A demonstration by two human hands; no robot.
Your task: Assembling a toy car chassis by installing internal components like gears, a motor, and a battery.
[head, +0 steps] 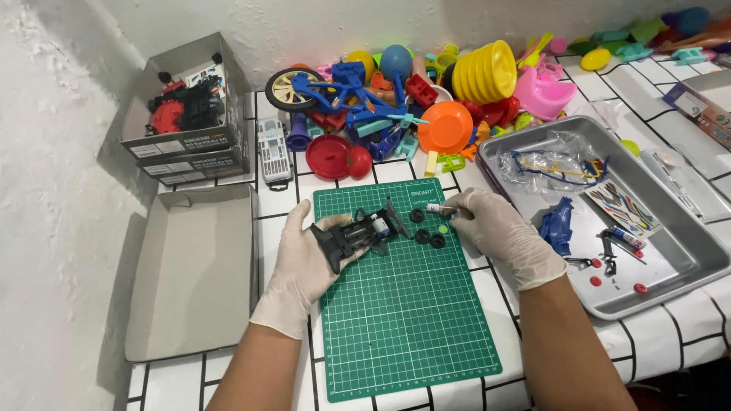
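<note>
**A:** What's on the mat? Looks like hard black plastic.

**B:** Yep, a black toy car chassis (359,232), angular and glossy, on the green gridded cutting mat (403,320). The gloved left hand (304,262) cradles it, fingers curled under, thumb along its near edge. The gloved right hand (495,228) pinches a small metal pin (437,208) between fingertips, just above the loose black wheels (428,228).

**A:** Packaging?

**B:** An open grey cardboard box (186,106) at far left holds parts, white labels on its front. A clear plastic bag (552,164) lies in the steel tray (685,262).
</note>
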